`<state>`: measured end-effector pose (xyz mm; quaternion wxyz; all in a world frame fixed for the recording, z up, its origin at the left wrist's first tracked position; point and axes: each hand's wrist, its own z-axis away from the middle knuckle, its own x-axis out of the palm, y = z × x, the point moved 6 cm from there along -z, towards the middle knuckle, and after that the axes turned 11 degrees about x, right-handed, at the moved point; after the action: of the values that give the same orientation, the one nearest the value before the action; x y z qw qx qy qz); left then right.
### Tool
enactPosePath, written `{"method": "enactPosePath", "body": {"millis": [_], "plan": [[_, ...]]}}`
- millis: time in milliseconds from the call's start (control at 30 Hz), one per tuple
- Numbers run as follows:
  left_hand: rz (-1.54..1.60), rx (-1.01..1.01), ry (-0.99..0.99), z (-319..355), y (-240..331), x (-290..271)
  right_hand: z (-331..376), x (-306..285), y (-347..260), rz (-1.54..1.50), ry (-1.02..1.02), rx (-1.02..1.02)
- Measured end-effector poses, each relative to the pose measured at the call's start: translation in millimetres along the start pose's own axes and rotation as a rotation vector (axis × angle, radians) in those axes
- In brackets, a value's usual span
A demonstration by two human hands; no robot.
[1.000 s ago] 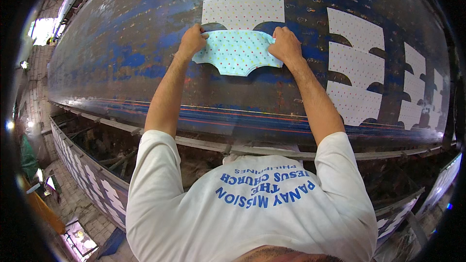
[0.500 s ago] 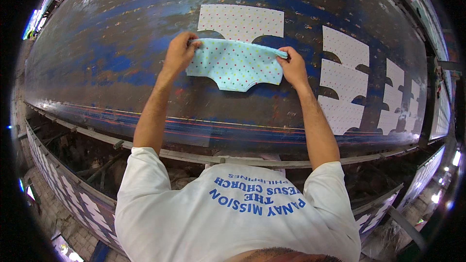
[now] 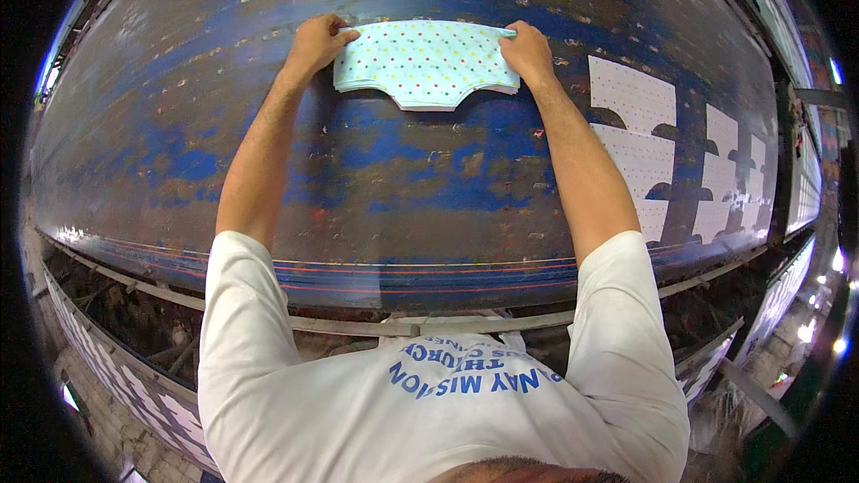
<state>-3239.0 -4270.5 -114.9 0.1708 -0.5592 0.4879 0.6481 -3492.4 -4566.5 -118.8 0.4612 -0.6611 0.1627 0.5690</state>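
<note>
My left hand (image 3: 318,45) pinches the far left corner of a pale aqua fabric piece (image 3: 426,61) printed with coloured dots. At its far right corner, the fingers of my right hand (image 3: 528,52) are closed on the same piece. The fabric is spread wide between both hands, with a curved cut-out at each side of its narrower near end. A second edge shows along its near side, where it covers the spot of the white dotted piece seen before. Whether it lies fully flat or is slightly raised, I cannot tell.
A long dark table (image 3: 268,197) with worn blue patches stretches under my arms. On its right side lie several white dotted fabric pieces (image 3: 631,94) in columns. Coloured lines (image 3: 447,275) run along the near edge, beside a rail (image 3: 349,326). Another panelled table (image 3: 116,349) stands lower left.
Both hands have moved away from me with the aqua fabric, which now covers the white dotted piece. The fabric is stretched straighter than before.
</note>
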Motion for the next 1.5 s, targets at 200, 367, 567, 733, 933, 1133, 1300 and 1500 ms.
{"method": "enactPosePath", "body": {"millis": [200, 367, 567, 733, 933, 1133, 1300, 1500], "plan": [[-0.096, -0.077, -0.074, -10, -8, 14, -21, 11, 1, 0.058, -0.248, 0.027], [-0.153, -0.095, -0.053, -9, 24, 10, 33, -6, -17, -0.138, -0.018, -0.196], [0.074, 0.276, 0.203, 74, 154, -33, 121, -36, -15, -0.487, -0.035, -0.243], [0.419, 0.278, 0.095, 154, 264, -55, 181, -69, 62, -0.804, -0.117, -0.041], [0.78, 0.292, 0.003, 199, 363, -17, 244, -114, 240, -0.942, -0.175, 0.233], [0.946, 0.166, -0.211, 216, 465, 82, 291, -220, 413, -0.996, -0.086, 0.307], [0.648, 0.135, -0.251, 175, 507, 174, 254, -237, 494, -0.719, -0.046, 0.32], [0.289, 0.113, -0.169, 133, 509, 231, 204, -209, 520, -0.441, 0.021, 0.227]]}}
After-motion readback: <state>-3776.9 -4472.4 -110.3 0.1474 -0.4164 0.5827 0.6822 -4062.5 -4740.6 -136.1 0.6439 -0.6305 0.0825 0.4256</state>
